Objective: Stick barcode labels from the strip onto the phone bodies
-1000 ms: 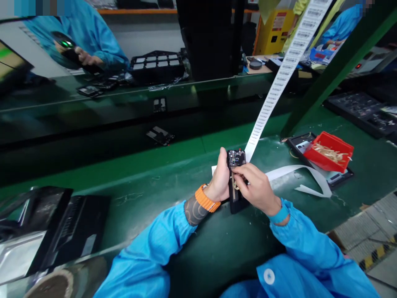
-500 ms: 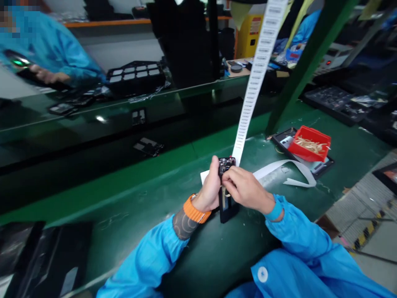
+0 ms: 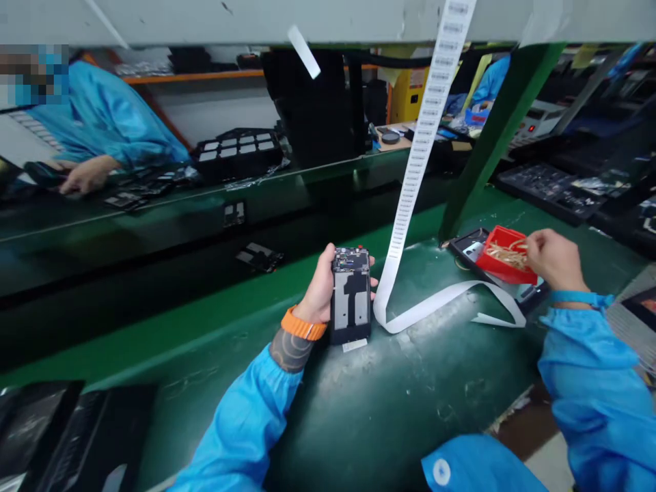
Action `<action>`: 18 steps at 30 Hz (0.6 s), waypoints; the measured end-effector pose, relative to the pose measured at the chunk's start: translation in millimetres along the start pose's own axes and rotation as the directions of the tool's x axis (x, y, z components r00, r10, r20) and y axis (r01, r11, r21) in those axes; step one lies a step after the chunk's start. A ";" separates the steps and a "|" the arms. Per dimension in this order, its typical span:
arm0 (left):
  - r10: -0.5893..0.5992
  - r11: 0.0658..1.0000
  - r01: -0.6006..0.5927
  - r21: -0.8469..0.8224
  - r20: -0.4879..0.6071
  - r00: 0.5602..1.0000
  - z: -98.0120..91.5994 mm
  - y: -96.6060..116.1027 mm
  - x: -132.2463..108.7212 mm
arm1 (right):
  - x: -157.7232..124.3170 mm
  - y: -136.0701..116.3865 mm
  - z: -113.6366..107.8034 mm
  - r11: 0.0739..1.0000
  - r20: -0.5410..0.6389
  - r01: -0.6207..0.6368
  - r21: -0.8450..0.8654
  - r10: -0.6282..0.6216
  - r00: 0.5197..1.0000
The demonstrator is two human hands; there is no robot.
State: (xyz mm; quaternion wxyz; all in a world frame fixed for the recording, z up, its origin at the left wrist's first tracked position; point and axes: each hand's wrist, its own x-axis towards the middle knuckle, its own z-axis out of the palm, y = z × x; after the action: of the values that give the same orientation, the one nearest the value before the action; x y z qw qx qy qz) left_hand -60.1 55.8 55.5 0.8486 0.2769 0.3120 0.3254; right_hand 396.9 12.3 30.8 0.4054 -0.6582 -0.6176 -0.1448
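My left hand [image 3: 322, 287] is wrapped round an opened phone body [image 3: 350, 295], held upright with its lower end on the green bench [image 3: 389, 383]; its circuit board and metal frame face me. My right hand [image 3: 552, 260] is off to the right at a small red bin [image 3: 505, 256] of thin tan strips, fingers curled at the bin's edge; whether they hold a strip I cannot make out. A long white label strip [image 3: 417, 160] hangs from above and curls on the bench beside the phone body.
The red bin sits on a dark tray [image 3: 464, 247]. A green post [image 3: 486, 147] slants up behind it. Black parts trays [image 3: 238, 147] stand on the far shelf, another person in blue [image 3: 97, 140] works at the back left, and dark equipment [image 3: 56, 430] lies at my near left.
My right hand left the phone body and moved right to the red bin. The left hand still holds the phone body, whose open side now shows fully.
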 end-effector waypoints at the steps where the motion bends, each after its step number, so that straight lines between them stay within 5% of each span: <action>1: -0.074 0.997 0.072 0.029 0.053 0.996 -3.3 5.7 9.0 | 0.3 15.9 2.1 0.999 0.012 0.029 -0.022 -0.029 1.000; 4: -0.253 0.967 0.241 0.085 0.172 0.952 -5.1 16.7 43.4 | -1.3 29.3 4.1 0.997 0.030 0.055 -0.050 -0.054 0.998; 9: -0.337 0.941 0.322 0.099 0.228 0.914 3.9 13.0 85.9 | 6.8 -9.5 -10.1 0.995 -0.062 -0.055 -0.087 0.050 0.997; 13: -0.297 0.955 0.275 0.113 0.321 0.899 8.2 4.6 75.5 | -10.0 -96.3 8.5 0.994 -0.141 -0.106 0.011 0.107 0.984; 15: -0.248 0.969 0.224 0.108 0.352 0.903 11.2 -0.7 57.3 | -28.5 -153.2 30.9 0.950 0.026 -0.061 0.307 0.056 0.998; 18: -0.144 0.990 0.137 0.044 0.327 0.934 17.6 -11.5 23.7 | -53.8 -219.3 56.3 0.855 0.111 -0.006 0.518 -0.061 0.992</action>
State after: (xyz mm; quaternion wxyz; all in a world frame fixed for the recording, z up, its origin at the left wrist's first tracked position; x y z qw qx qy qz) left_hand -29.2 61.0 50.9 0.9068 0.3132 0.1883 0.2100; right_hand 164.9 -5.0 36.0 0.5261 -0.5239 -0.6670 0.0617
